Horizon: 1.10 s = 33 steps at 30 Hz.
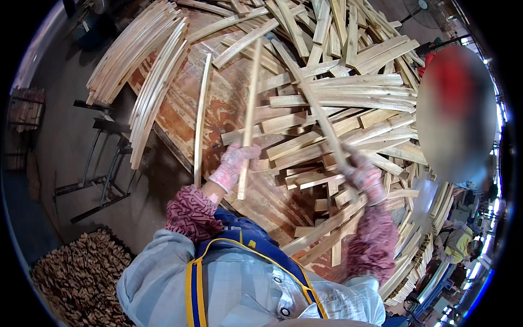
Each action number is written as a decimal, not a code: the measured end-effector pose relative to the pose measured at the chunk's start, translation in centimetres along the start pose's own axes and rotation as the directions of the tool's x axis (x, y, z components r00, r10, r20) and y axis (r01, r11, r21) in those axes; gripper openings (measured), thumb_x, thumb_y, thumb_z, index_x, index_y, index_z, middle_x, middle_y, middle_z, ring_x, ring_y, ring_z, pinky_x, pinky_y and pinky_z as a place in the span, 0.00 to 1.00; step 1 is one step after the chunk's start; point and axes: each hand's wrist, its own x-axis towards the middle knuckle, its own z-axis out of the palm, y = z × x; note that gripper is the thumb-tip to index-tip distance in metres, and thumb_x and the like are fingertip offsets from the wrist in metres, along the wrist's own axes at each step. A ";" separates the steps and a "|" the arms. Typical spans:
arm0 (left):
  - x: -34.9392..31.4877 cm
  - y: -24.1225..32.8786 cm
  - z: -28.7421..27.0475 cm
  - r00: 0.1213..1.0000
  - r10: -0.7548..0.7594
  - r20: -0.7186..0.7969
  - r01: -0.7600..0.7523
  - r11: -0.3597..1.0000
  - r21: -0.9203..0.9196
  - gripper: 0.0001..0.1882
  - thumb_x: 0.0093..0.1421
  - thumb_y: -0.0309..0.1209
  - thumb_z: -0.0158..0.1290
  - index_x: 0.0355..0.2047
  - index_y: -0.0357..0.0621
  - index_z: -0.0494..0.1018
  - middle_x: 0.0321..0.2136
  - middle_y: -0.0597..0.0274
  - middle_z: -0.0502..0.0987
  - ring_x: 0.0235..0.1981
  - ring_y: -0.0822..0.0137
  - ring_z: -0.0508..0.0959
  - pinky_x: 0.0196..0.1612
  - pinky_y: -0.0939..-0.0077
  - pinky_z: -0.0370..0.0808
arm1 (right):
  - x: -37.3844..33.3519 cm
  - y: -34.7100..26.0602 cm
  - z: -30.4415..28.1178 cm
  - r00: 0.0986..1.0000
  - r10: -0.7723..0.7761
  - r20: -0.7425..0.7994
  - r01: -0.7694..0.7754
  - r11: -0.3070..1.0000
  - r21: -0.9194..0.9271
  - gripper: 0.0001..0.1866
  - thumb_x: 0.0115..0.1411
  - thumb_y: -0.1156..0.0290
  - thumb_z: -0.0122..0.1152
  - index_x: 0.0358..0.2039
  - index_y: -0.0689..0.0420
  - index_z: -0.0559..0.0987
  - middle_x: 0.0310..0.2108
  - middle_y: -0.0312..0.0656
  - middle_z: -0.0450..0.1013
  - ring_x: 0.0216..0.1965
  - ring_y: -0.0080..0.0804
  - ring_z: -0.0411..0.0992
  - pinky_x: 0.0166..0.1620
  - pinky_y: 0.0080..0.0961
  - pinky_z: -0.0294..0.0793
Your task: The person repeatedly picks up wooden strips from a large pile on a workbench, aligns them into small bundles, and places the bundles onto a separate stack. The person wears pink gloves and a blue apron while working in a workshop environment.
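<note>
A grey concrete floor is stretching along the left, with a black metal stand standing on it. A heap of small wood offcuts is lying at lower left, and a fan is standing at upper right.

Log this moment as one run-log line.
left hand: gripping thin wooden slat | right hand: gripping long wooden strip | beneath: heap of cut wood strips on worktable
</note>
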 end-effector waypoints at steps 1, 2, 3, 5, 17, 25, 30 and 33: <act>-0.6 0.5 -1.4 0.997 0.071 -0.021 -0.072 0.997 -0.028 0.11 0.53 0.27 0.59 0.37 0.39 0.75 0.21 0.61 0.76 0.18 0.69 0.76 0.21 0.77 0.74 | -0.3 1.4 3.5 0.992 -0.126 -0.005 0.124 0.967 0.223 0.35 0.54 0.65 0.67 0.61 0.59 0.67 0.36 0.42 0.77 0.37 0.29 0.74 0.43 0.29 0.75; -1.1 1.1 -3.1 0.990 0.135 -0.039 -0.137 0.989 -0.055 0.11 0.52 0.26 0.59 0.36 0.38 0.75 0.21 0.62 0.77 0.18 0.69 0.76 0.21 0.76 0.74 | -0.6 2.6 6.7 0.969 -0.244 -0.043 0.238 0.870 0.432 0.34 0.56 0.63 0.66 0.61 0.59 0.67 0.37 0.41 0.77 0.37 0.28 0.74 0.44 0.28 0.75; -0.7 0.5 -7.7 0.978 0.178 -0.105 -0.158 0.972 0.171 0.14 0.52 0.26 0.58 0.40 0.40 0.75 0.22 0.62 0.77 0.18 0.69 0.77 0.22 0.76 0.74 | -1.5 1.3 9.3 0.978 -0.207 0.012 0.165 0.813 0.558 0.32 0.56 0.64 0.63 0.60 0.60 0.68 0.37 0.41 0.77 0.37 0.28 0.74 0.44 0.27 0.75; -0.8 2.4 -13.0 0.931 0.209 -0.299 -0.042 0.875 0.483 0.19 0.52 0.27 0.58 0.46 0.43 0.73 0.25 0.62 0.78 0.23 0.69 0.78 0.26 0.76 0.75 | -1.8 2.2 13.8 0.979 -0.162 0.121 0.007 0.629 0.778 0.29 0.56 0.66 0.58 0.59 0.60 0.70 0.38 0.41 0.77 0.37 0.28 0.75 0.44 0.25 0.75; 3.5 19.5 -32.9 0.867 0.460 -0.192 0.287 -0.145 0.947 0.26 0.52 0.38 0.56 0.51 0.44 0.72 0.59 0.53 0.66 0.60 0.54 0.64 0.62 0.67 0.63 | -4.5 -3.3 27.2 0.989 -0.114 0.093 -0.068 0.204 0.977 0.27 0.58 0.65 0.61 0.55 0.65 0.68 0.36 0.46 0.74 0.32 0.33 0.75 0.35 0.28 0.80; 2.8 16.0 -22.0 0.767 0.622 0.159 -0.299 0.126 0.946 0.34 0.53 0.35 0.63 0.58 0.40 0.64 0.51 0.48 0.73 0.55 0.53 0.71 0.58 0.61 0.69 | -4.8 -4.8 31.4 0.936 -0.279 0.215 -0.254 -0.115 0.960 0.26 0.59 0.69 0.60 0.55 0.66 0.67 0.40 0.48 0.71 0.36 0.36 0.73 0.39 0.35 0.79; -0.3 8.2 -8.1 0.922 -0.225 0.315 0.129 0.946 0.297 0.31 0.58 0.31 0.57 0.61 0.39 0.61 0.44 0.55 0.78 0.43 0.65 0.78 0.45 0.72 0.77 | -2.7 -10.6 30.0 0.932 -0.153 0.330 -0.153 0.658 0.737 0.21 0.64 0.60 0.56 0.48 0.65 0.73 0.35 0.42 0.74 0.33 0.27 0.73 0.38 0.26 0.76; 2.0 4.8 -10.5 0.935 -0.202 0.291 0.168 0.976 0.137 0.29 0.58 0.28 0.56 0.59 0.39 0.63 0.39 0.58 0.79 0.37 0.67 0.79 0.39 0.77 0.78 | 0.5 -12.7 25.9 0.911 0.048 0.410 -0.261 0.836 0.482 0.16 0.61 0.57 0.62 0.38 0.58 0.80 0.28 0.36 0.76 0.29 0.25 0.74 0.34 0.22 0.77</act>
